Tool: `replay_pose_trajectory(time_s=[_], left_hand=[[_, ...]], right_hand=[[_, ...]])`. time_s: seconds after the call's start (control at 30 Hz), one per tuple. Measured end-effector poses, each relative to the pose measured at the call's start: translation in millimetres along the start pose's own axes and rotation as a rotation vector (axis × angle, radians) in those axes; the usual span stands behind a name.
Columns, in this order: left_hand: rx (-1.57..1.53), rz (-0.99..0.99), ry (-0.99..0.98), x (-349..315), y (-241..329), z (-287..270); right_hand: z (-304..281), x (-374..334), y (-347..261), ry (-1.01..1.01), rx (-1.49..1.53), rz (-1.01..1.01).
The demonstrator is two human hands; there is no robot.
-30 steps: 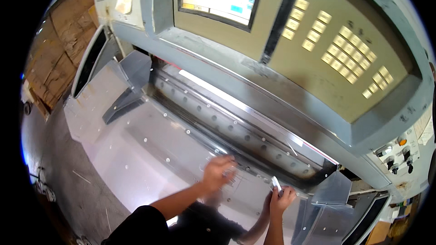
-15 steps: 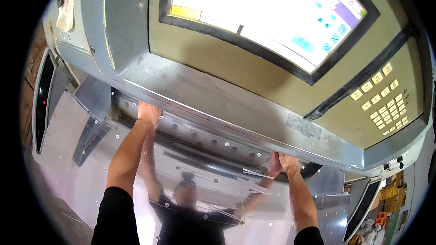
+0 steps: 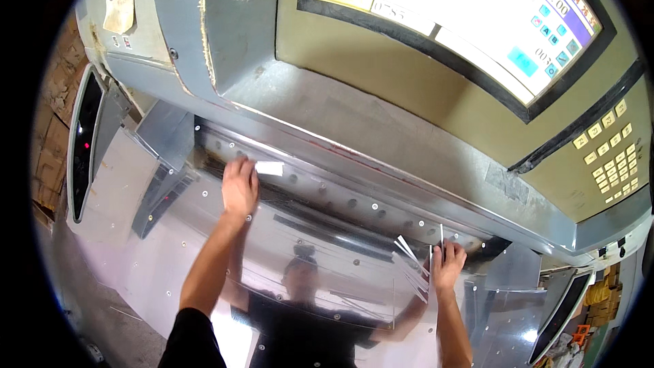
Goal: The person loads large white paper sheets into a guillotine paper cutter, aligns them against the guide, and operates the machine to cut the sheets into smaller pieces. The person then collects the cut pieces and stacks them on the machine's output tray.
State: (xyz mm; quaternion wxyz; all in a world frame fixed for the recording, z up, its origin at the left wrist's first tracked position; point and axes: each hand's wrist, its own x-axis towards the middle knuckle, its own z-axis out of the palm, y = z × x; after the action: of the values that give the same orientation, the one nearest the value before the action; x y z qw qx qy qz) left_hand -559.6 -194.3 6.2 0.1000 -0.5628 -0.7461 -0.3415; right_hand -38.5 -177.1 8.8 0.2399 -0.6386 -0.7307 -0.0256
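Note:
Over the polished metal table (image 3: 320, 272) of a large machine, my left hand (image 3: 240, 187) has its fingers bent together. A small white paper piece (image 3: 270, 168) sticks out from between its thumb and fingers. To the right, my right hand (image 3: 448, 266) is closed near the table's back edge, with a thin white strip (image 3: 441, 233) standing up at its fingertips. Just left of that hand, several narrow white paper strips (image 3: 412, 262) lie loose, partly doubled by reflection. My arms and body are mirrored in the shiny surface.
A grey metal ledge (image 3: 381, 143) runs above my hands, under a lit screen (image 3: 436, 20) and a keypad (image 3: 616, 160). Dark sensor bars (image 3: 86, 143) flank the table. Cardboard boxes (image 3: 51, 157) stand at the far left; orange and yellow items lie far right.
Both hands have come back from under the ledge toward me. A white paper piece now shows at my left hand and a strip at my right. The view has shifted left.

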Motion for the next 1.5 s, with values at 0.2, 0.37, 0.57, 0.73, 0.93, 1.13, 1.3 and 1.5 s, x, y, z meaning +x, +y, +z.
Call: replay_pose_trajectory(time_s=[0.2,0.37,0.57,0.73,0.93,1.13,1.3,1.5], left_hand=[[-0.274,0.238,-0.276,-113,103,-36],[-0.397,0.328,-0.259,-78,134,-15],[0.000,0.304,-0.270,24,113,95],[0.150,0.391,-0.272,28,86,121],[0.062,0.243,-0.451,39,87,112],[0.106,0.396,-0.273,50,67,122],[0.330,0.530,-0.372,50,82,92],[-0.059,0.339,-0.468,4,89,56]], right_hand=[[11,-39,-37,0.023,0.300,-0.015],[10,45,-59,-0.102,0.315,-0.194],[53,112,-47,-0.337,-0.026,-0.192],[44,109,-57,-0.371,0.056,-0.117],[57,104,-43,-0.339,0.039,-0.058],[66,111,-57,-0.357,0.021,-0.138],[84,110,-41,-0.356,0.088,-0.160],[93,116,-35,-0.428,0.059,-0.177]])
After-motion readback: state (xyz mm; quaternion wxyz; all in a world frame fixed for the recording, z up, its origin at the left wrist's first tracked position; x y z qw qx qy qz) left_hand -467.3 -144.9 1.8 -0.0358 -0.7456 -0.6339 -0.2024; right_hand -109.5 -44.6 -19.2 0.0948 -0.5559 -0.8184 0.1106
